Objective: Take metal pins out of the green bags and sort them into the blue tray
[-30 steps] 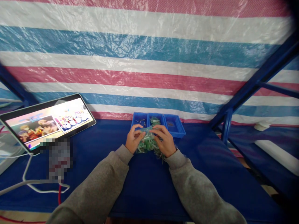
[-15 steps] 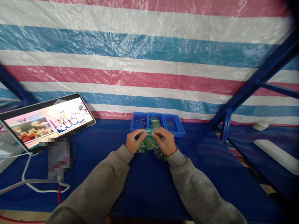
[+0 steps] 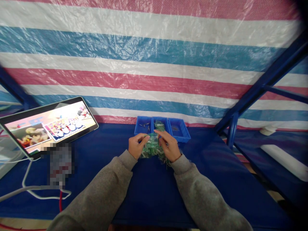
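Note:
My left hand pinches the upper left edge of a small clear green-tinted plastic bag between thumb and forefinger. At the bag's upper right corner is my right hand, its forefinger stretched out and apart from the thumb. Whether those fingertips touch the bag I cannot tell. Below the hands lies a pile of similar green bags with thin pieces showing in them, partly covered by my right hand. Just behind stands a blue three-compartment tray.
The tray's left compartment holds a few small metal pieces, the middle one green bags, the right one small dark bits. A lit tablet screen and white cable are at left. Blue frame bars rise at right.
My right forefinger has straightened and come away from its pinch on the bag's top edge. My left hand has shifted slightly left, still pinching. More of the bag's face shows.

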Motion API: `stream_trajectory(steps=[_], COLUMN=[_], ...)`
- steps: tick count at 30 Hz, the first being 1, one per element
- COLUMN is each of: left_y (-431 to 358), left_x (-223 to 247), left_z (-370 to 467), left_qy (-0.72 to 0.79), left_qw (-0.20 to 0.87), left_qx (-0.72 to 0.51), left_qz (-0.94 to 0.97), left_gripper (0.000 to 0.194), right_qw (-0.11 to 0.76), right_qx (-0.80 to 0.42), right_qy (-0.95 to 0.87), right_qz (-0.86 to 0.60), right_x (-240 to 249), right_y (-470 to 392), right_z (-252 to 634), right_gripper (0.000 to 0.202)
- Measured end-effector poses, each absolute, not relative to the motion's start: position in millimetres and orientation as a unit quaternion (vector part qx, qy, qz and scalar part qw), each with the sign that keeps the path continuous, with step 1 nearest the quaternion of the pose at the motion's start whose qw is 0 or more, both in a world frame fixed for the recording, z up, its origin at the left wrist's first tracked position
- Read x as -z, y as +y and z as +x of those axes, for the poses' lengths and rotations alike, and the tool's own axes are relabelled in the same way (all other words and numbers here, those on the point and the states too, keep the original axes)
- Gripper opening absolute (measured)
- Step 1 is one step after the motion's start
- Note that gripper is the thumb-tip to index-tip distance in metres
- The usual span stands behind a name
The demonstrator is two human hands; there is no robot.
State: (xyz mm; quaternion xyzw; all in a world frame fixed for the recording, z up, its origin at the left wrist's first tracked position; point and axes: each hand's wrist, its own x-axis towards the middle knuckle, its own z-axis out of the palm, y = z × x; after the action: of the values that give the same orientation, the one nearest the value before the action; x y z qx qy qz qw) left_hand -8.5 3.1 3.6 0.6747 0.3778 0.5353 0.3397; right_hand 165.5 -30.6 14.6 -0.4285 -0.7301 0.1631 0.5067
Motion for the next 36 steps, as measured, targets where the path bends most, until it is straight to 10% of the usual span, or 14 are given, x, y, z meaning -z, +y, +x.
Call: stream_trajectory(steps=[11, 19, 23, 36], left_y=[2.9, 2.7, -0.6, 1.4], left_x=[-1.7, -8.7, -7.7, -2.1], left_z=[-6.1, -11.5, -9.7, -10.5], left_qy=[0.339, 0.282, 0.326, 0.363], left_qw=[0.459, 0.294, 0.272, 0.316], left_qx=[-0.535, -0.525, -0.476, -0.514], left_qz=[0.623, 0.747, 0.770, 0.710], left_gripper=[0.027, 0.050, 0.029, 0.032], right_qw=[0.504, 0.503, 0.485, 0.510], right_qx=[-0.092, -0.100, -0.120, -0.481], right_qy=[-0.760, -0.733, -0.736, -0.554], right_qz=[-0.399, -0.446, -0.456, -0.449], right_x=[-11.0, -18.2, -17.6, -9.8], right_y=[-28.9, -30.7, -31.1, -21.2], right_z=[165.3, 164.9, 164.6, 166.7], right_gripper=[0.030, 0.019, 0.025, 0.032])
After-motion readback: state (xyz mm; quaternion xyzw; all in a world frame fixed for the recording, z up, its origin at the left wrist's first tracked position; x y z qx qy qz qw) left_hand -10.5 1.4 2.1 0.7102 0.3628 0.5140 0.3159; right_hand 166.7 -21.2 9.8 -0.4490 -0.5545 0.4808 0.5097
